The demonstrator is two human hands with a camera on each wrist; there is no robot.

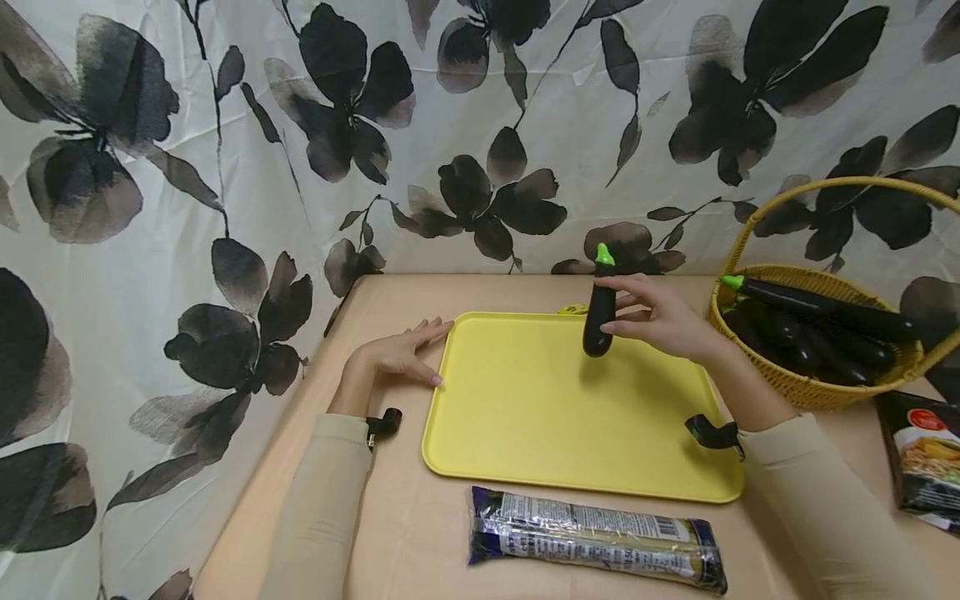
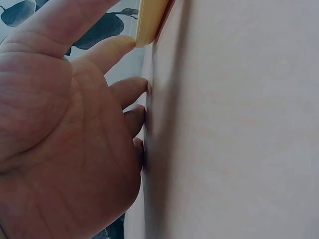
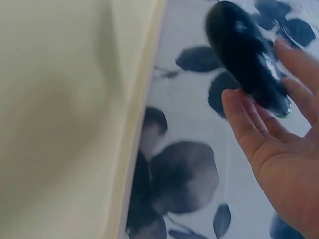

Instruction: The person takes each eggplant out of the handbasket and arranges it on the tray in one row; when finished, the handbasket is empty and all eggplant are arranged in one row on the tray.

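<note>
My right hand (image 1: 660, 317) pinches a dark eggplant (image 1: 599, 312) with a bright green stem end, held up over the far part of a yellow tray (image 1: 555, 417). In the right wrist view the eggplant (image 3: 246, 57) sits between the thumb and fingers, above the tray's edge. My left hand (image 1: 401, 352) rests at the tray's left rim, its fingers spread. The left wrist view shows the palm (image 2: 75, 144) and a fingertip right at the tray's corner (image 2: 151, 22), with the other fingers on the tabletop.
A yellow wicker basket (image 1: 795, 392) with several eggplants (image 1: 825, 308) stands at the right. In front of the tray lies a clear-and-blue pasta packet (image 1: 596, 533). A black food package (image 1: 926, 458) is at the right edge. A small yellow object (image 1: 573, 309) shows behind the tray.
</note>
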